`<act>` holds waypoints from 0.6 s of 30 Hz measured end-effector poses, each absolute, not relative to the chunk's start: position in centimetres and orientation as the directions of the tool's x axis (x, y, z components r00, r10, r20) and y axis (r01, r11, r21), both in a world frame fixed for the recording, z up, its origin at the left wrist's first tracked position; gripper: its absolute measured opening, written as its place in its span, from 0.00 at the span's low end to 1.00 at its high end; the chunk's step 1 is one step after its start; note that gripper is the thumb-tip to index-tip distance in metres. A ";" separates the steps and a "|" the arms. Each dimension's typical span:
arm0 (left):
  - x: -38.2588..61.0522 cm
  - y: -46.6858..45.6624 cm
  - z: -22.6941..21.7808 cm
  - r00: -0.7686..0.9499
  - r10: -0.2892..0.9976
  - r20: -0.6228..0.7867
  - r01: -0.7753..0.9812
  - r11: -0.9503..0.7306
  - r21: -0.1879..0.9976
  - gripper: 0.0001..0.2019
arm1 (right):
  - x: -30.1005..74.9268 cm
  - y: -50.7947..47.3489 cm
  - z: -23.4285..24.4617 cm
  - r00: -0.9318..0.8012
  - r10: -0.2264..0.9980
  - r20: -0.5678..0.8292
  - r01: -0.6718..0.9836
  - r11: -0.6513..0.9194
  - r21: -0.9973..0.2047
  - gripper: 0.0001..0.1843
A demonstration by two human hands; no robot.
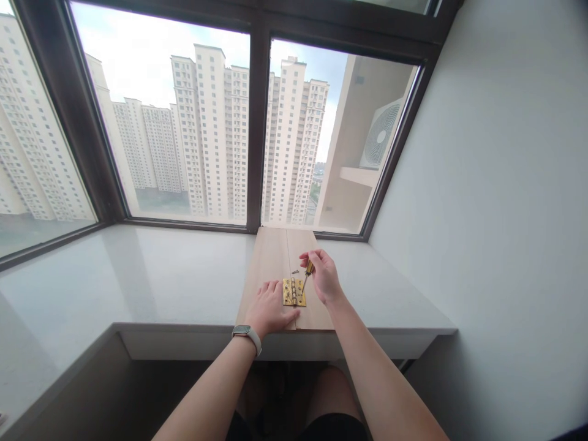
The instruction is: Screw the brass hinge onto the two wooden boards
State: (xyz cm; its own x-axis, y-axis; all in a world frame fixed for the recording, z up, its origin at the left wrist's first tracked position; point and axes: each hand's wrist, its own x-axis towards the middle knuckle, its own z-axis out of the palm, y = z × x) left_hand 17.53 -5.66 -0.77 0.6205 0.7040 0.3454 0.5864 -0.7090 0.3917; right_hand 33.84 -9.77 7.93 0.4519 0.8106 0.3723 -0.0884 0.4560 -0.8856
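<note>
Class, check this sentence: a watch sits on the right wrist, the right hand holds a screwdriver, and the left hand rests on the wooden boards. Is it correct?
Not quite: the head view shows the watch on the wrist of the left hand, not the right. The rest stands: the right hand holds the screwdriver, and the left rests on the wooden boards.

A head-worn camera looks forward and down over the nearby windowsill (193,278)
</note>
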 end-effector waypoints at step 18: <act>17.6 -5.9 -0.5 0.616 0.723 0.314 0.604 -0.689 0.401 0.39 | 34.3 -10.0 8.0 0.443 0.826 0.348 -0.138 0.447 -0.884 0.13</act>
State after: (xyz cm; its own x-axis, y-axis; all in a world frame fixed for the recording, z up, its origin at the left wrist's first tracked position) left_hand 17.59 -5.91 -0.46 0.6158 0.7226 0.3140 0.6041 -0.6889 0.4007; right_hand 34.29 -9.99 8.00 0.4431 0.8260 0.3484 -0.1376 0.4467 -0.8840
